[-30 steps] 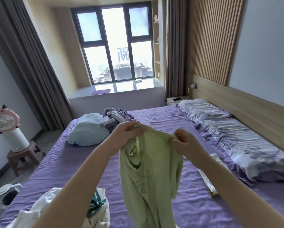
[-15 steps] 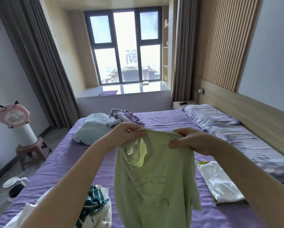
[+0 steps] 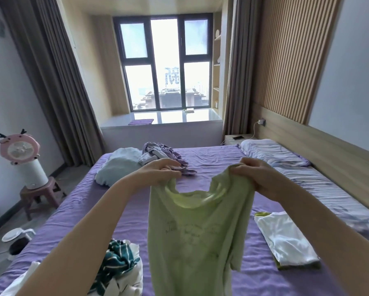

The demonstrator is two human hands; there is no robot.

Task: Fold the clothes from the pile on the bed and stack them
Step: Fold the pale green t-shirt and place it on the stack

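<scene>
1. The left hand (image 3: 159,173) is pinching one shoulder of a pale green T-shirt (image 3: 195,231), fingers curled over the cloth; the right hand (image 3: 257,177) is gripping the other shoulder in a bunched fistful; both are holding the garment up in the air above the purple bed sheet (image 3: 213,159).
2. The T-shirt is hanging down between the two hands with its neckline sagging open toward the camera; faint printed lettering is showing through the chest, too blurred to read; its lower hem is running out of view at the bottom edge.
3. A pile of unfolded clothes (image 3: 117,268) is lying at the near left of the bed, just beside the hanging shirt, with a dark teal striped piece on top of white ones.
4. A folded white garment (image 3: 284,238) is lying flat on the sheet to the right, resting on what seems to be a green piece peeking out beneath it.
5. A light blue bundle (image 3: 117,165) and a crumpled lilac garment (image 3: 158,151) are sitting touching at the far left of the bed, well apart from the hands.
6. A patterned pillow (image 3: 271,152) is lying along the wooden headboard (image 3: 328,154) on the right; a pink fan (image 3: 19,147) is standing on a stool (image 3: 40,192) beside the bed on the left.
</scene>
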